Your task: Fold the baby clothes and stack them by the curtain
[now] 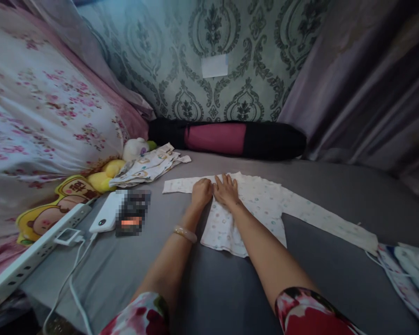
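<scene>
A small white long-sleeved shirt [260, 211] with a pale print lies spread on the grey sheet, both sleeves stretched out sideways. My left hand [201, 191] is closed, its fingers curled on the shirt where the left-side sleeve joins the body; the fingertips are partly hidden. Close beside it, my right hand [226, 188] lies flat on the upper body of the shirt with its fingers apart. A bangle [185, 233] circles my left wrist.
Left stand a power strip [42, 246], a white power bank [108, 213] with cables, a blurred dark device [132, 211], plush toys [106, 176] and crumpled printed clothing [150, 165]. A black and pink roll [216, 139] lies along the wall. Folded fabric [408, 270] sits right.
</scene>
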`<state>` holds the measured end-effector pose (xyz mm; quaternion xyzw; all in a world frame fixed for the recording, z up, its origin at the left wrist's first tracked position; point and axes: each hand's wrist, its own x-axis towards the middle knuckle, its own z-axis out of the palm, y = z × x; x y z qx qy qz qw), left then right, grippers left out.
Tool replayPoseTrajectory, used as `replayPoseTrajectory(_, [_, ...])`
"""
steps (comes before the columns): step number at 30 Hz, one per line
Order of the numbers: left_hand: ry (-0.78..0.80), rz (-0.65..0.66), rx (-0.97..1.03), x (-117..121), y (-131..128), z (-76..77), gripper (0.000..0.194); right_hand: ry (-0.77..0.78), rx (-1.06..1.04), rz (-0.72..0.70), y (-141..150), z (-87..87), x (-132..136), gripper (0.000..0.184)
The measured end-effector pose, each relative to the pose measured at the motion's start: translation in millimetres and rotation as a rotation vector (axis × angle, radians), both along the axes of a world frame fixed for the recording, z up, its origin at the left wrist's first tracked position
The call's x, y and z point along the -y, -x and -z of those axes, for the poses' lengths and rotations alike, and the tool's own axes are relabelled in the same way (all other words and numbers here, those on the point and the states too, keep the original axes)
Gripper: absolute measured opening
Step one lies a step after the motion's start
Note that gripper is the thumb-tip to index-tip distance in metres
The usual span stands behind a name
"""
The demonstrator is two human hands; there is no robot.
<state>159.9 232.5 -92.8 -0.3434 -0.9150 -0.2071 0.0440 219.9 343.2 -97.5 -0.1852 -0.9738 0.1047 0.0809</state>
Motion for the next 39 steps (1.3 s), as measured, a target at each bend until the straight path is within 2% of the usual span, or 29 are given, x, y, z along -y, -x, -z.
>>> replayPoseTrajectory(4, [-0.022, 0.01, -0.022, 2, -7, 12.8, 0.036, 0.028, -0.015, 0.002, 1, -0.1, 0, 0.055])
replayPoseTrajectory(10, [0.033, 0.017, 0.032, 6, -4, 12.8, 0.047, 0.206, 0.093, -0.038, -2, -10.9, -18, 0.059])
replayPoseTrajectory(14, [-0.047, 0.007, 0.029, 7, -4, 13.3, 0.054, 0.112, 0.022, 0.017, -17, -13.5, -38, 0.061])
replayPoseTrajectory(17, [-0.096, -0.003, 0.031, 6, -7, 10.1, 0.044, 0.044, 0.04, 0.071, -21, -8.6, -52, 0.064])
replayPoseTrajectory(22, [-0.065, -0.012, 0.04, 4, -15, 4.7, 0.041, 0.008, 0.051, 0.078, -18, 1.0, -61, 0.068])
replayPoseTrajectory(27, [-0.033, 0.002, -0.014, 4, -13, 11.2, 0.041, 0.015, 0.048, 0.081, -18, 0.7, -62, 0.068])
replayPoseTrajectory(31, [-0.029, 0.003, -0.016, 4, -11, 13.7, 0.042, 0.108, 0.106, 0.049, -19, -8.0, -67, 0.067])
replayPoseTrajectory(35, [-0.022, -0.001, -0.012, 5, -13, 11.2, 0.042, 0.125, 0.07, 0.034, -41, -14.6, -71, 0.066])
replayPoseTrajectory(39, [-0.048, 0.008, -0.026, 5, -16, 9.6, 0.041, 0.076, 0.07, 0.076, -74, -11.5, -79, 0.067])
